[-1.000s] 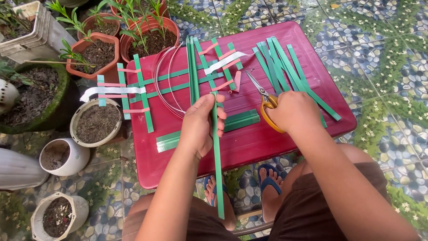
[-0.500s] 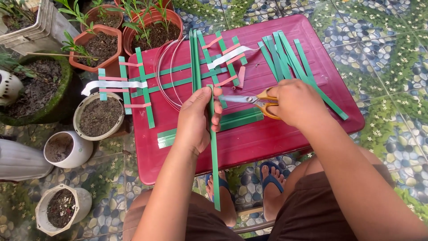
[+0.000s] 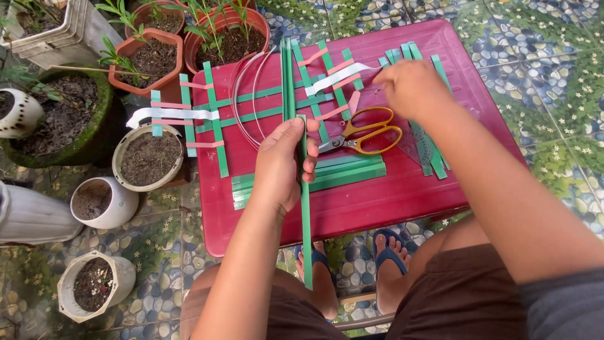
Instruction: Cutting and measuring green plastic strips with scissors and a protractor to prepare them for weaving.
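My left hand (image 3: 280, 165) grips a long green strip (image 3: 306, 233) that runs from the red table top (image 3: 377, 201) down past its front edge. My right hand (image 3: 408, 87) hovers over a fan of green strips (image 3: 434, 151) at the table's right, fingers curled, nothing clearly held. Orange-handled scissors (image 3: 362, 135) lie on the table between my hands. A stack of green strips (image 3: 346, 173) lies flat below the scissors. Green strips crossed with pink and white strips (image 3: 321, 82) lie at the back.
Several soil-filled pots stand left of the table: terracotta ones (image 3: 148, 60), a white one (image 3: 148, 157), and small white ones (image 3: 100, 201). Thin wire hoops (image 3: 242, 107) lie on the table. A second strip grid (image 3: 189, 116) overhangs the left edge. My sandalled feet (image 3: 390, 252) rest below.
My right hand has put the scissors down on the table and moved up to the strips at the back right. My left hand still holds the long green strip.
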